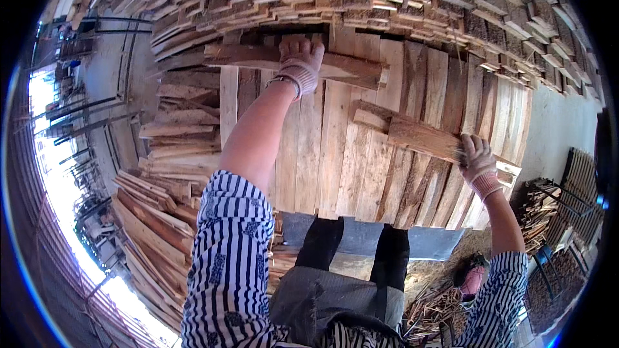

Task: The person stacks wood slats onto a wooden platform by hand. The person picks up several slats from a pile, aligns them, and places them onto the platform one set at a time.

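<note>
A high stack of rough-sawn timber slabs fills the upper part of the view, bark edges showing along its many layers, and curves away toward the right rim of the picture. Below it lies a flat layer of pale boards, set side by side with their lengths running toward the person. To the left, a lower heap of offcut planks slopes down toward a bright open edge, with dark metal racks beyond it. A person in a striped, long-sleeved top reaches out over the flat layer with both arms, dark trousers visible beneath. On that layer rest 2 loose slabs. The longer one, a brown plank, lies crosswise at the far end, just under the stack; the left hand, in a knitted work glove, lies over its middle with the fingers curled down across the top, gripping it. The second, a shorter bark-edged slab, lies at a slant on the right side of the boards; the gloved right hand is closed around its near end. At lower right, a pile of thin strips and bark waste sits on the ground beside a pink shoe, and a slatted dark pallet leans near the right edge.
</note>
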{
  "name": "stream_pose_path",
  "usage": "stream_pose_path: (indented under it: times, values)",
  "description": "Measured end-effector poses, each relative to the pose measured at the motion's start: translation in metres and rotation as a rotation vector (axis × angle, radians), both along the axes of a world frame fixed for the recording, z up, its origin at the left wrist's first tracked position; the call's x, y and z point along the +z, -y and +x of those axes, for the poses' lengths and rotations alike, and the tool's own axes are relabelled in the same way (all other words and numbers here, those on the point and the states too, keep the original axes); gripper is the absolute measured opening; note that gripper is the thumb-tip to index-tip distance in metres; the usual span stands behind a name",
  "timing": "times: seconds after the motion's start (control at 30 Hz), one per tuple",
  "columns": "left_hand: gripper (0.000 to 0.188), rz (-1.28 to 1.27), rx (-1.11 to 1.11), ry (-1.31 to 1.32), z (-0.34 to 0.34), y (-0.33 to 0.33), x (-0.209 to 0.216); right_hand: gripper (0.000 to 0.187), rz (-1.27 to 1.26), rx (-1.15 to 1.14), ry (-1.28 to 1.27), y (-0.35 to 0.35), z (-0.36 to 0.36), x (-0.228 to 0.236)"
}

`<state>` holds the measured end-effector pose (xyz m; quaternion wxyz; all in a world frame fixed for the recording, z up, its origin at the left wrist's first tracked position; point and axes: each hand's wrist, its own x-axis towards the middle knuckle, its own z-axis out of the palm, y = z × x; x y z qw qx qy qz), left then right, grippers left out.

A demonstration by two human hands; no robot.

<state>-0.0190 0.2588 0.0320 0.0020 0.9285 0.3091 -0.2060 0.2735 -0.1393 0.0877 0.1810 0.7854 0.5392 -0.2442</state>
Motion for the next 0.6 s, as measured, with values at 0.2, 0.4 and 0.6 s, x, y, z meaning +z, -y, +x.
stream_pose_path:
  times: [0.2, 0.4, 0.6]
  values:
    - [0.051, -0.077, -0.011, 0.043, 0.011, -0.025, 0.027, 0.053, 0.319, 0.107, -0.111, -0.046, -0.006, 0.028]
    - [0.061, -0.024, -0.042, 0.095, 0.029, -0.039, -0.015, 0.062, 0.069, 0.064, -0.053, -0.101, 0.029, -0.009]
    - [0.084, -0.099, 0.007, 0.091, 0.017, -0.044, -0.021, 0.057, -0.08, 0.178, 0.174, -0.116, 0.057, -0.001]
